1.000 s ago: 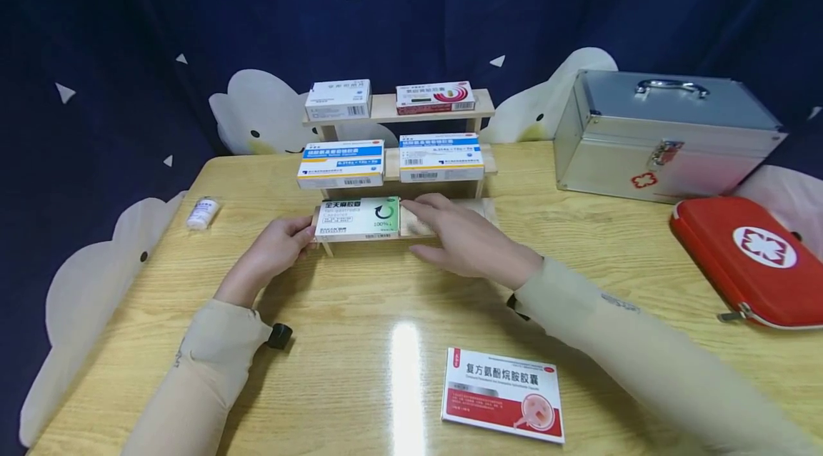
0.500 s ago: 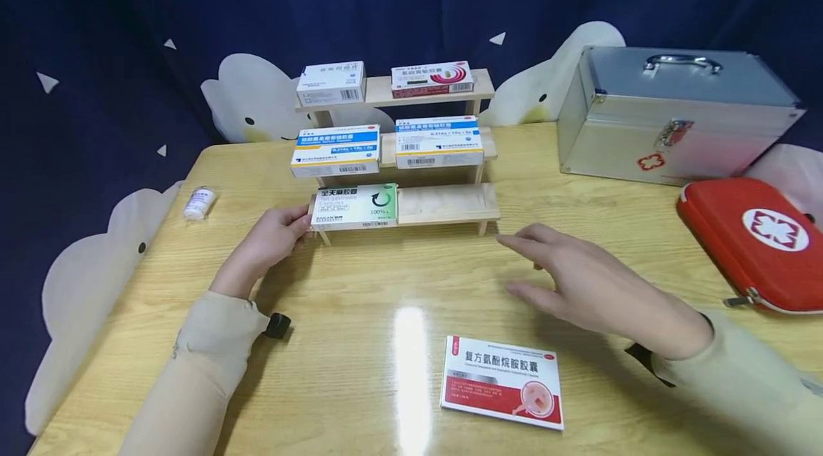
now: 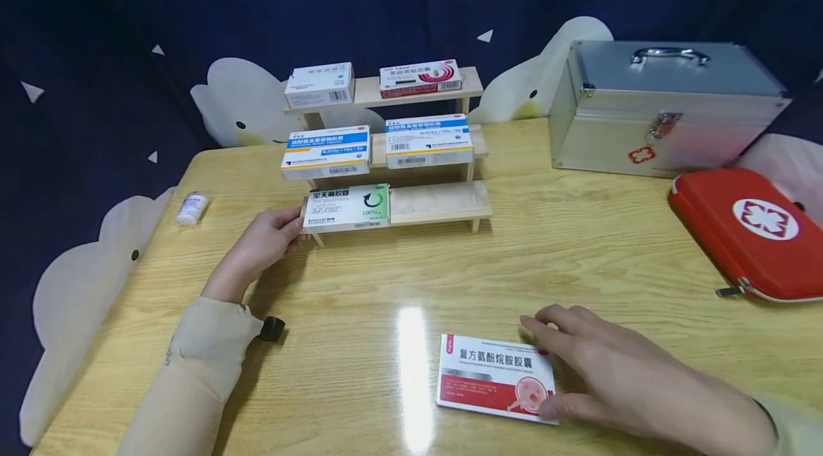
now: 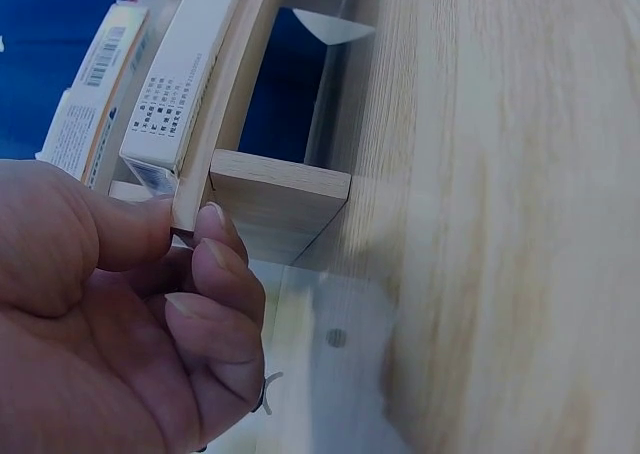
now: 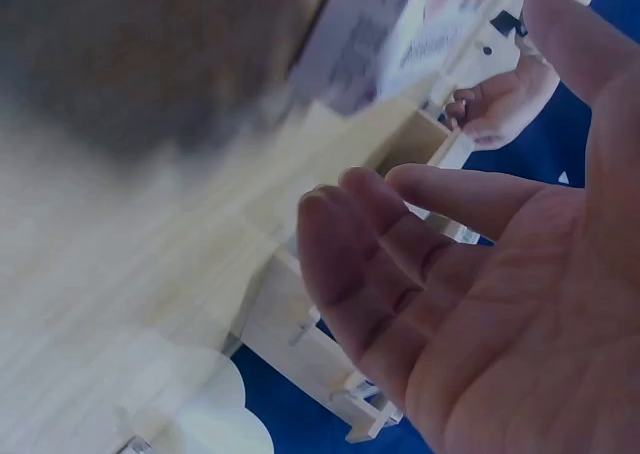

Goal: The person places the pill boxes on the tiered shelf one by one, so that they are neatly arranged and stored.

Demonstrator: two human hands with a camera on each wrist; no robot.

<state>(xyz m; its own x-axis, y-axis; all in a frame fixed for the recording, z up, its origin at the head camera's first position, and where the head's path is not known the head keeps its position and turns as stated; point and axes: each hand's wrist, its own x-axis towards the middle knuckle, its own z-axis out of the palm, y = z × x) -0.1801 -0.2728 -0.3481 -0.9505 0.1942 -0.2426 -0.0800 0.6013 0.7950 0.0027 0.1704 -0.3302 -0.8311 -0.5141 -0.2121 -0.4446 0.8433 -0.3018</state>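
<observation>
My left hand (image 3: 260, 245) is at the left end of a three-tier wooden shelf (image 3: 440, 202). In the left wrist view its thumb and fingers pinch the end of the lowest board (image 4: 235, 104). Just above the thumb, a green-and-white capsule box (image 3: 347, 209) lies on that board. At the front of the table, my right hand (image 3: 617, 370) reaches over the right end of a red-and-white medicine box (image 3: 482, 377). The thumb is by the box's lower right corner, the other fingers by its upper right corner. The right wrist view shows the fingers (image 5: 335, 244) relaxed and bent, nothing gripped.
Two blue-and-white boxes (image 3: 429, 141) stand on the middle tier, two smaller boxes (image 3: 421, 78) on the top. A silver first-aid case (image 3: 669, 109) and a red zipped pouch (image 3: 746, 234) sit at the right. A small white bottle (image 3: 191, 209) stands at the left.
My right hand has left the right part of the lowest tier and come toward me, down to the red-and-white medicine box. My left hand has stayed at the shelf's left end.
</observation>
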